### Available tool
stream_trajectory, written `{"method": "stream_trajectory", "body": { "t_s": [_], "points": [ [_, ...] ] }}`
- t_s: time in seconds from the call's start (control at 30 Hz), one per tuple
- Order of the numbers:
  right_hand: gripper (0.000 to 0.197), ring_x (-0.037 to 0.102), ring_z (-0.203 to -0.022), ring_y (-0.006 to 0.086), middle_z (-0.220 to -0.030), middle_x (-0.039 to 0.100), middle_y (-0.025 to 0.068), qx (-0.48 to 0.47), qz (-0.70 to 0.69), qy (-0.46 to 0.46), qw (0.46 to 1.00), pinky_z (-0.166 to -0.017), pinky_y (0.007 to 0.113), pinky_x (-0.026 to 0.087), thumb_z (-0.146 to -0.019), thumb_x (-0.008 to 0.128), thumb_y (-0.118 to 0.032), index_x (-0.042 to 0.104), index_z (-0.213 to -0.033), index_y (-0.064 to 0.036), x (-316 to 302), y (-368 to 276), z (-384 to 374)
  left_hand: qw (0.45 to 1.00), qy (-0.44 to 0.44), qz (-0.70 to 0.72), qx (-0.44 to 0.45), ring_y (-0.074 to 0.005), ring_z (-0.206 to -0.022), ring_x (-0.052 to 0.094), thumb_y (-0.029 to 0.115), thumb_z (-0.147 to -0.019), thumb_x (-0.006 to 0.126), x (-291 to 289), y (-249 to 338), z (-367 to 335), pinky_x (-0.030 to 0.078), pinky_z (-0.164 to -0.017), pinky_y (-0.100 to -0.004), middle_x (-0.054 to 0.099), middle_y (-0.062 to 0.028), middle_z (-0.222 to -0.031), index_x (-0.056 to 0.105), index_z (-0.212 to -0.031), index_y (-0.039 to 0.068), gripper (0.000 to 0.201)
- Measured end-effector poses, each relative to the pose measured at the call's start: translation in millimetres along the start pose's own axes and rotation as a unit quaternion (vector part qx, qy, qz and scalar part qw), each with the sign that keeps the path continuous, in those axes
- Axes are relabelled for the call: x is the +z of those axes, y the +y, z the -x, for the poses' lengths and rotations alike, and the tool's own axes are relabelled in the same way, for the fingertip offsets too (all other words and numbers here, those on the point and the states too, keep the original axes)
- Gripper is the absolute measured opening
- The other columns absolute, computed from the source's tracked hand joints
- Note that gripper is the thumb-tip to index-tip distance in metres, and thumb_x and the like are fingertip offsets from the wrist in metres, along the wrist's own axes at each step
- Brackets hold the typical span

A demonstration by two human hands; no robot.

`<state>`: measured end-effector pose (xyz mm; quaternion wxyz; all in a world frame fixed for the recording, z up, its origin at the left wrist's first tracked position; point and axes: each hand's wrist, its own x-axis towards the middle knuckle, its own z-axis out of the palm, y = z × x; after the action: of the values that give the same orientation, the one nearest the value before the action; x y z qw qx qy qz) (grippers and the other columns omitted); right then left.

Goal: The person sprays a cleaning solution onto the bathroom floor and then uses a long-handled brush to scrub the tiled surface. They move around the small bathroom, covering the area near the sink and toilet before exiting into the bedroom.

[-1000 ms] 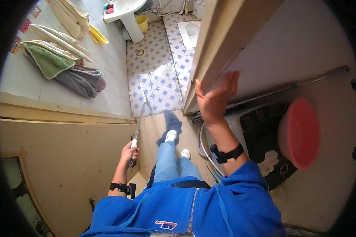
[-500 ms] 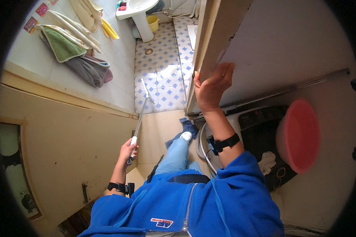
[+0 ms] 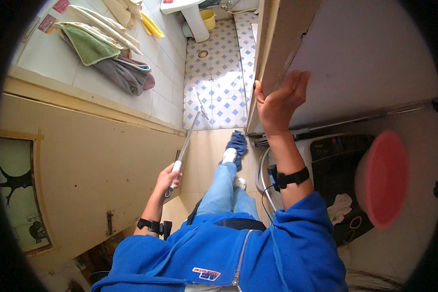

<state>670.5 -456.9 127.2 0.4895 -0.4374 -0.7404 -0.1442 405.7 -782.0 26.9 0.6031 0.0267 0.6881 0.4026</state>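
Note:
My left hand (image 3: 169, 179) is closed around the white grip of a long-handled squeegee (image 3: 189, 137). Its thin metal pole slants away from me through the doorway, and the narrow head rests on the blue-and-white tiled floor (image 3: 221, 104). Raised on the right, my right hand (image 3: 281, 108) grips the wooden door frame (image 3: 272, 56), thumb at the near edge and fingers against the other side. One of my feet, in a white shoe (image 3: 229, 155), presses on a crumpled dark blue cloth (image 3: 237, 142) just short of the tiles.
A cream door (image 3: 82, 180) stands along my left. Towels (image 3: 126, 75) hang on the tiled wall beyond it. To the right, a pink basin (image 3: 383, 180) leans beside a dark-topped washing machine (image 3: 343, 158). A sink pedestal (image 3: 195, 24) and yellow bucket (image 3: 208, 19) stand at the back.
The view has shifted, so the room sits further right in it. The foot and the blue cloth under it have moved, with the cloth now straighter and narrower. Both hands keep their grips.

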Motion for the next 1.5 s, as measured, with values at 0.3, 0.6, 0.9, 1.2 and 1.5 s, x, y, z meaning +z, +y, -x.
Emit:
{"method": "stream_trajectory", "body": {
  "t_s": [0.3,0.6,0.9,1.2,1.5],
  "points": [
    [0.104,0.026,-0.133,0.0457,-0.143,0.021,0.0313,0.0,0.017,0.007,1.0,-0.102,0.055,0.029,-0.081,0.076,-0.032,0.005,-0.148,0.0015,4.3,-0.8,2.3,1.0,0.019,-0.017,-0.017,-0.0053,-0.053,0.042,0.011,-0.095,0.052,-18.4,-19.1,12.2,0.037,-0.042,-0.018,0.056,-0.0034,-0.087,0.038,-0.149,0.013,0.055],
    [0.109,0.03,-0.13,0.0486,-0.144,0.02,0.0361,0.01,0.004,-0.025,1.0,-0.103,0.055,0.028,-0.077,0.079,-0.028,0.004,-0.148,0.0037,2.0,-5.6,1.9,1.0,0.019,0.021,-0.007,-0.0077,-0.053,0.047,0.01,-0.095,0.055,-45.9,-26.7,3.7,0.041,-0.043,-0.0206,0.059,-0.0055,-0.084,0.037,-0.149,0.015,0.058],
    [0.108,0.028,-0.13,0.0501,-0.144,0.017,0.0394,-0.018,0.042,0.004,0.999,-0.105,0.055,0.027,-0.078,0.079,-0.026,0.003,-0.148,0.0039,6.3,-6.9,3.6,0.998,0.031,0.059,-0.001,-0.0077,-0.054,0.047,0.01,-0.095,0.054,-42.9,-13.1,2.4,0.041,-0.044,-0.0201,0.058,-0.0049,-0.085,0.037,-0.149,0.015,0.056],
    [0.112,0.024,-0.133,0.0522,-0.146,0.013,0.0396,-0.009,0.033,-0.014,0.999,-0.109,0.058,0.024,-0.077,0.08,-0.028,0.0,-0.15,0.0016,7.9,-7.1,2.8,0.998,-0.012,0.061,-0.017,-0.0077,-0.054,0.047,0.01,-0.095,0.054,-45.2,15.6,-21.8,0.042,-0.044,-0.0204,0.058,-0.0049,-0.085,0.039,-0.148,0.014,0.055],
    [0.113,0.014,-0.139,0.0511,-0.151,0.008,0.0325,0.028,0.109,-0.062,0.992,-0.115,0.06,0.016,-0.079,0.078,-0.032,-0.001,-0.15,0.0037,14.7,-16.7,-1.1,0.997,-0.064,-0.028,-0.028,-0.0071,-0.052,0.046,0.009,-0.095,0.052,-66.3,67.5,-102.4,0.041,-0.042,-0.0203,0.057,-0.0043,-0.084,0.04,-0.147,0.015,0.054]
  ]
}}
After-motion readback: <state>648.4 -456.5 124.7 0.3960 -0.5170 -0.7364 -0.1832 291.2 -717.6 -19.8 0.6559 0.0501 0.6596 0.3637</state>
